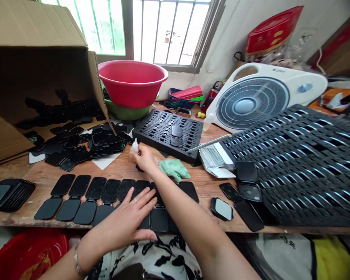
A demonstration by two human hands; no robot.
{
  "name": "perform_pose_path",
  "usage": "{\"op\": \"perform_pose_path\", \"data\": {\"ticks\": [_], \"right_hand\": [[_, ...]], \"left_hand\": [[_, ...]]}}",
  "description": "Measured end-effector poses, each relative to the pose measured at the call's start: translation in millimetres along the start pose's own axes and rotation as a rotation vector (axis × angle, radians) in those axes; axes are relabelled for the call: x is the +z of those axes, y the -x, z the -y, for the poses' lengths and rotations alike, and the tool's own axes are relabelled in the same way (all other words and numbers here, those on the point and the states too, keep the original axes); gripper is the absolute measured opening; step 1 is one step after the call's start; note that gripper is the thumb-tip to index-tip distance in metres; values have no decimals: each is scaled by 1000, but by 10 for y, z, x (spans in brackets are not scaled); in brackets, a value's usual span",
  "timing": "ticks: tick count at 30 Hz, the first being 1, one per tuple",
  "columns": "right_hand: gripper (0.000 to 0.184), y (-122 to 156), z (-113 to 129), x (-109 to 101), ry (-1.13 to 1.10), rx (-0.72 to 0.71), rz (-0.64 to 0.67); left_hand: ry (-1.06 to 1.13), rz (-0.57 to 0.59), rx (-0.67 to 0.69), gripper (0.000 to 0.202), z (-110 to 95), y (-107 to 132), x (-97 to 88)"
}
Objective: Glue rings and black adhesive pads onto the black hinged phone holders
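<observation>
Bottle (134, 146), small and white, pinched upright in the right hand (144, 157), fingers clenched round it, low over the counter (119, 169) between the pile (76, 147) on the left and the cloth (175, 168) on the right. Left hand (131, 217) flat, fingers spread and released, grasping nothing, pressed on the right part of the row of cases (84, 198) along the near edge.

Row lies open, lid and base side by side, each touching the next. Impossible to tell which of them the bottle has already reached.

Judging by the layout, probably early in the work:
- Done, by the look of it: the row set out, two pieces (176, 136) seated in the tray (163, 128) at far centre, a few opened cases and a mirror piece (221, 209) lying near right.
- Left: nearly every slot of that tray bare, a heap of black parts in the pile, more of them inside the box (32, 58) at far left.

Stack of trays (303, 155) fills the right side. Fan (251, 101) leans behind it, basin (132, 81) at the far edge below the window.
</observation>
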State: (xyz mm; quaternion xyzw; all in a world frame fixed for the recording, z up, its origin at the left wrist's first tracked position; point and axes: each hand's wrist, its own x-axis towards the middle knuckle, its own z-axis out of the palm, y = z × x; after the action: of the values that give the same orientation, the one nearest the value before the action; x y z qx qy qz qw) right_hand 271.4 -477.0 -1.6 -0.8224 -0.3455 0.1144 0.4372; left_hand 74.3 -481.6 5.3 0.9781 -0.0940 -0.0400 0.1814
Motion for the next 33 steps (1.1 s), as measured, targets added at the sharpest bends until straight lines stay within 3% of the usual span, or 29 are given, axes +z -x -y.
{"op": "perform_pose_path", "data": {"ticks": [2, 4, 6, 8, 11, 14, 17, 21, 24, 27, 30, 33], "right_hand": [[20, 296, -72, -303, -86, -29, -9], [25, 667, -208, -687, -401, -46, -5], [31, 1063, -385, -1081, -540, 18, -37], [36, 1442, -572, -1409, -531, 119, -118], [40, 1906, -819, -1685, -437, 300, -226], [42, 2179, -994, -1736, -404, 408, -374], [41, 2246, -1089, -1699, -491, 428, -488], [39, 2122, -1089, -1662, -697, 417, -564], [39, 1990, -1050, -1630, -784, 411, -525], [41, 1890, -1050, -1569, -688, 387, -514], [37, 1829, -1078, -1498, -549, 328, -468], [38, 1797, -1100, -1447, -512, 299, -431]], "left_hand": [[-12, 8, 17, 68, -13, -148, -40], [-24, 28, 78, 57, -7, -392, -62], [-40, 53, 163, 52, 28, -697, -54], [-73, 71, 198, 50, 102, -1010, -36], [-149, 53, 95, 47, 277, -1387, -59], [-177, 35, 6, 39, 457, -1594, -158], [-185, 32, -26, 31, 481, -1615, -245], [-195, -48, -101, 33, 78, -1367, -166], [-87, 0, 57, 42, -385, -1110, 73], [-65, 10, 174, 55, -708, -968, 366], [-141, -37, 192, 60, -821, -959, 578], [-189, -42, 192, 62, -822, -990, 658]]}}
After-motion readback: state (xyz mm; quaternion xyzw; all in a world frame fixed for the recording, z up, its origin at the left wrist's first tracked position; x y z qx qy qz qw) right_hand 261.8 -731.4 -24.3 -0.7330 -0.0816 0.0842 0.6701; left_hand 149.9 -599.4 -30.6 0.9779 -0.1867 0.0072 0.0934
